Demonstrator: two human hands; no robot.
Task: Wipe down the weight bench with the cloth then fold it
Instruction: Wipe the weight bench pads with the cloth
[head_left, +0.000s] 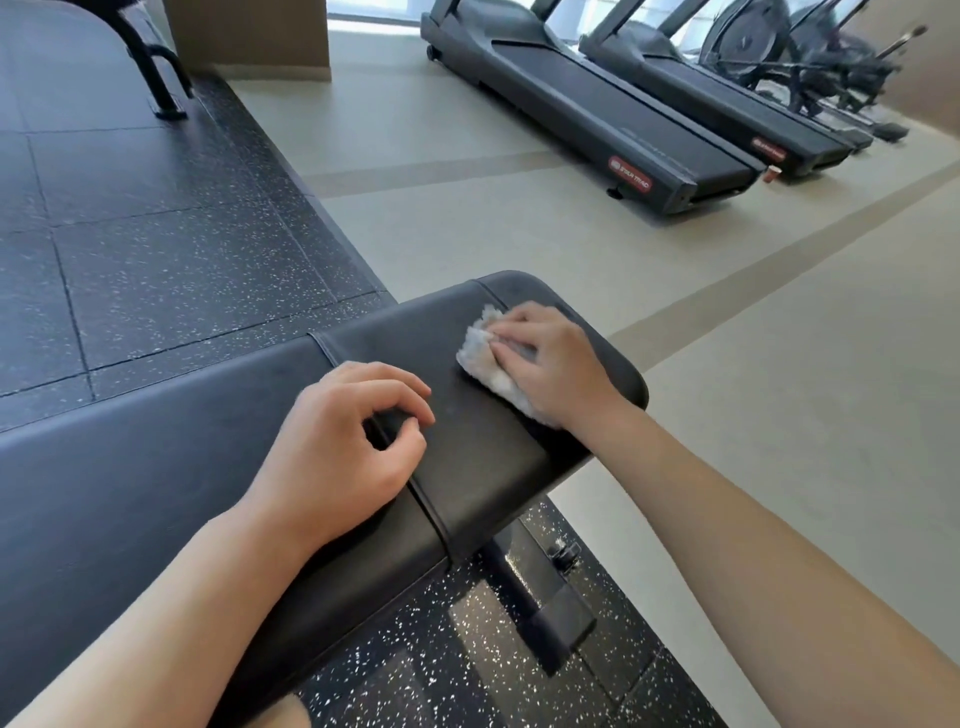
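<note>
A gym floor of speckled rubber tiles (156, 249) lies under the weight bench (467, 467), whose end pad carries the white cloth (480, 358). Your right hand (550, 358) presses it flat with straight fingers, likely for wiping, while your left hand (343, 447) rests loosely curled, holding nothing, apparently steadying you. The pad's rounded edge is just beyond; open pad lies leftward.
</note>
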